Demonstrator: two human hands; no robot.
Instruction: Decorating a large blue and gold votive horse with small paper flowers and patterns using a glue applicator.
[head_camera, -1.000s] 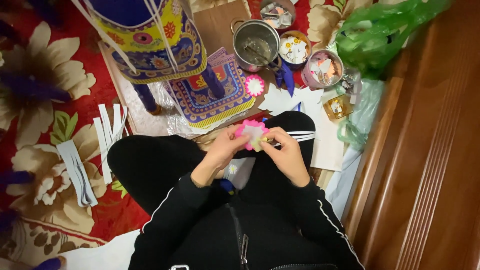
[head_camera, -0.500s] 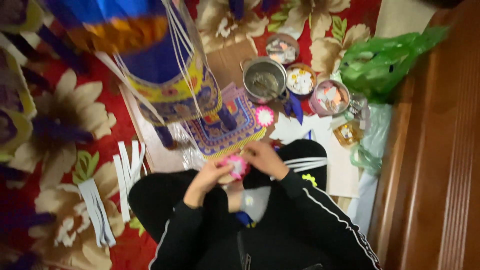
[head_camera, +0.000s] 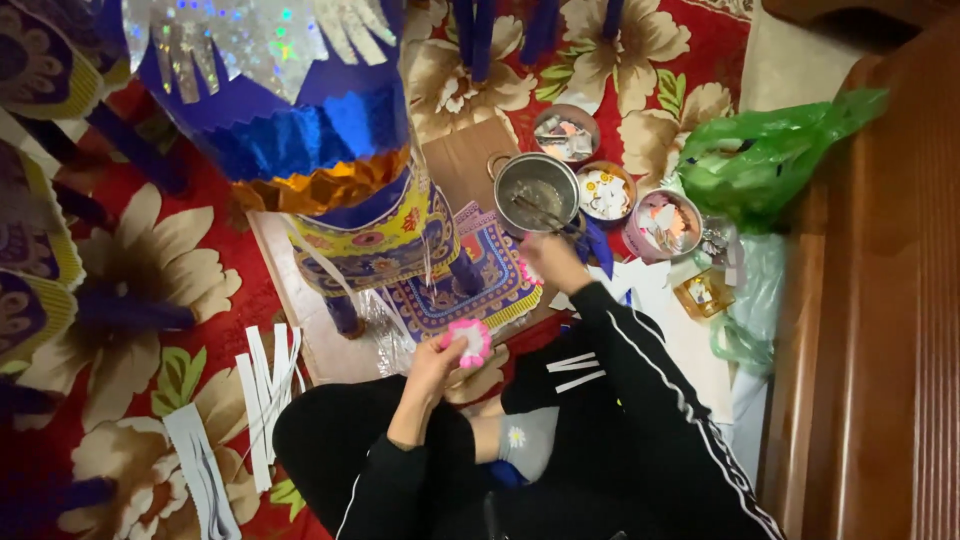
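From my remote seat, I saw the left hand (head_camera: 432, 362) pinched shut on a small pink paper flower (head_camera: 470, 338) above the lap, while the right hand (head_camera: 545, 255) reached well ahead, just at the near rim of the metal pot (head_camera: 536, 192); whether its fingers were closed I could not tell. The pot stood ahead and right of the flower, nearer the right hand, with a bowl of white cut-outs (head_camera: 606, 192) beside it and the patterned paper panel (head_camera: 462, 288) lying between.
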